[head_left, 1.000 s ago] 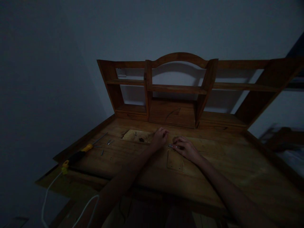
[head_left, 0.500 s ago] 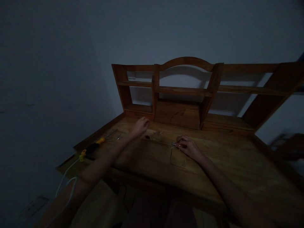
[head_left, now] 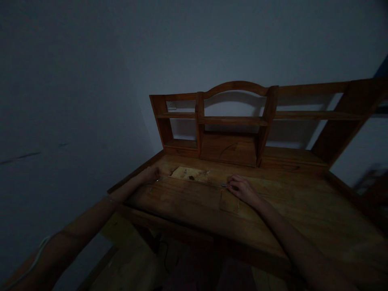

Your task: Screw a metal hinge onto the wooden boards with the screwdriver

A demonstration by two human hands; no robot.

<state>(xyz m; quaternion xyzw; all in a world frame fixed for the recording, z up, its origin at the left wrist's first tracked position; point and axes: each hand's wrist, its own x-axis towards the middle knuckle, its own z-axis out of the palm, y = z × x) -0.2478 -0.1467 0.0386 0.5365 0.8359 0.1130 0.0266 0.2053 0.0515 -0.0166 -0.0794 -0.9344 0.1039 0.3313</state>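
My right hand (head_left: 244, 190) rests over the desk with thumb and fingers pinched on a small shiny metal piece (head_left: 224, 185); its exact kind is too small and dark to tell. Just below that hand, a square, pale-edged patch (head_left: 229, 202) shows on the desktop. On the far left of the desk, my left hand (head_left: 150, 174) is low over the surface, its fingers blurred and dim. Beside its fingertips lies a thin metal bit (head_left: 157, 180), and a second small metal piece (head_left: 150, 189) lies nearer the front edge. The yellow-and-black screwdriver is out of sight now.
The wooden desk (head_left: 188, 206) has a worn, peeled strip (head_left: 194, 174) with a dark hole. Along its back stands a wooden shelf unit (head_left: 233, 120) against the wall. A raised border (head_left: 136, 173) runs up the left side. A cable (head_left: 166, 254) hangs below the desk.
My left hand has moved left and down, from the desk's middle to the small metal bits, and its arm now covers the screwdriver's place. My right hand keeps its pinch. The view has shifted slightly.
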